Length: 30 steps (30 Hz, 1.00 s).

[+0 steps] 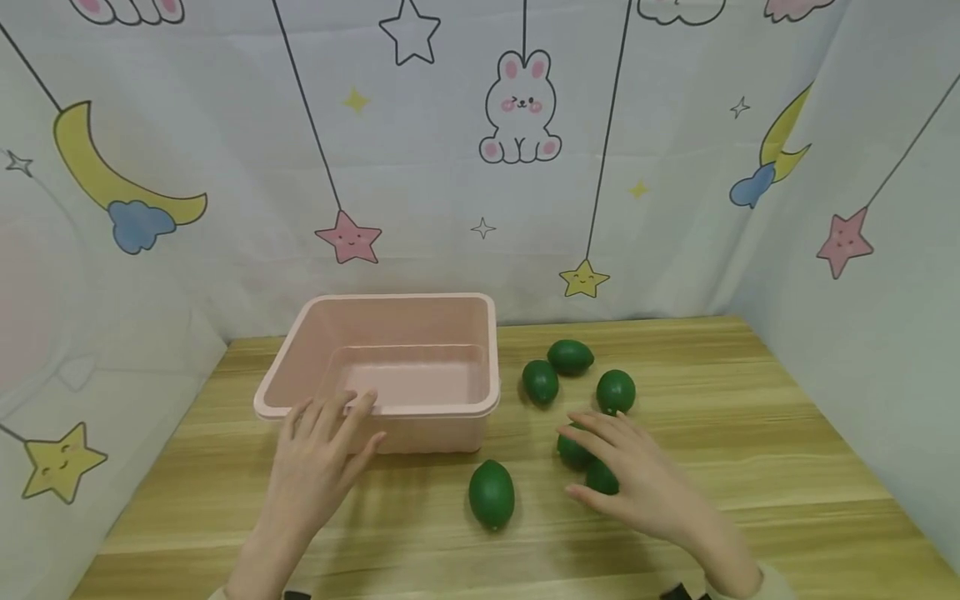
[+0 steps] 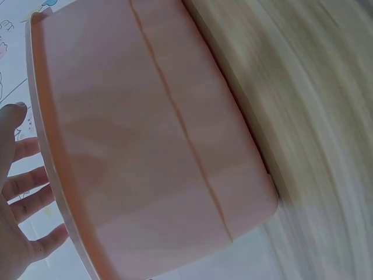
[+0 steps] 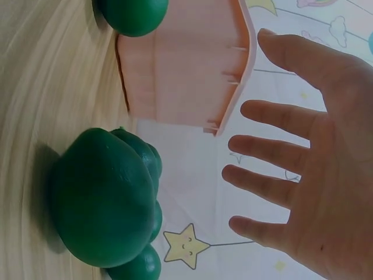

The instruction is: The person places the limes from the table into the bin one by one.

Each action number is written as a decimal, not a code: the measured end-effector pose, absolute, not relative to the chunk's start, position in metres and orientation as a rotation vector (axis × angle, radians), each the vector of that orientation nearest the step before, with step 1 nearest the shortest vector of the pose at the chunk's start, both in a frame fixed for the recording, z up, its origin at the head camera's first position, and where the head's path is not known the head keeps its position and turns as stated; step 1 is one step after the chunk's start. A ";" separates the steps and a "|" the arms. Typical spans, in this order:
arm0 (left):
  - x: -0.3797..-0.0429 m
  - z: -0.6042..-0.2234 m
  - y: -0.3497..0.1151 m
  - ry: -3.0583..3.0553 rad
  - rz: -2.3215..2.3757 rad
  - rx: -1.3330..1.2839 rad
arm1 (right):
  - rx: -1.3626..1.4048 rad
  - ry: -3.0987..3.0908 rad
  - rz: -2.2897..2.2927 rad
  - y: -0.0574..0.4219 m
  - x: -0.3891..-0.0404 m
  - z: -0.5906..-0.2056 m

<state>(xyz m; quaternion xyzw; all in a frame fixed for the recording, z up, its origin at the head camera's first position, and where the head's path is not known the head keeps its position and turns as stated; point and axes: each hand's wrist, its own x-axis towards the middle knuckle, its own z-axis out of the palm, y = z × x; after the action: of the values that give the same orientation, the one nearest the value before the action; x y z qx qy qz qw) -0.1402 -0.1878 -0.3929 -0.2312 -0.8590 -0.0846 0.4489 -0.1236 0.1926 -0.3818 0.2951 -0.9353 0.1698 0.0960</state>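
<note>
Hands hang with fingers extended and spread, neither gripping anything. The left hand (image 1: 318,462) hangs at the near rim of a pink container (image 1: 431,433), its fingers slightly bent and reaching over that edge, its thumb out to the side in front of the near wall. The left wrist view sets the fingertips right along the rim, yet whether they touch it I cannot tell. The right hand (image 1: 637,479) is held palm down over the bench (image 1: 757,450), fingers nearly straight and fanned, thumb apart; in the right wrist view a gap separates it from the green fruits.

The container stands upright toward the back left of the bench, open at the top, with a wide rounded lip. Its visible inner floor is bare pink.

All six fruits in sight lie outside it, on the bench. One fruit (image 1: 491,494) sits alone, between the two hands and nearer than the container's right front corner. Two more, a nearer one (image 1: 574,450) and its neighbour (image 1: 602,478), are partly hidden beneath the right hand. Just beyond that hand's fingertips lies another (image 1: 616,391), and farther back a close pair (image 1: 570,357) rests to the right of the container.
</note>
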 end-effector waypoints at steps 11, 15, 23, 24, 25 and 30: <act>-0.146 -0.395 -0.189 -2.031 -0.210 -0.618 | 0.984 -2.737 0.451 0.177 -0.125 -0.393; -0.148 -0.396 -0.190 -2.016 -0.202 -0.625 | 1.021 -2.736 0.457 0.170 -0.126 -0.399; -0.152 -0.397 -0.190 -2.001 -0.182 -0.622 | 1.090 -2.714 0.509 0.157 -0.125 -0.405; -0.152 -0.397 -0.191 -2.001 -0.178 -0.620 | 1.093 -2.715 0.505 0.156 -0.124 -0.405; -0.152 -0.398 -0.191 -2.002 -0.175 -0.617 | 1.098 -2.714 0.508 0.155 -0.124 -0.405; -0.153 -0.399 -0.191 -2.005 -0.184 -0.607 | 1.123 -2.705 0.494 0.150 -0.123 -0.406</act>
<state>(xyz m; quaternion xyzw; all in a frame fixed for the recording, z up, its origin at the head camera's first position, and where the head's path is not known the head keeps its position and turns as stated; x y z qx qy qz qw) -0.1526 -0.1908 -0.3987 -0.2506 -0.8278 -0.0760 0.4962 -0.1234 0.1500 -0.4059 0.3767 -0.9073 0.1658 0.0857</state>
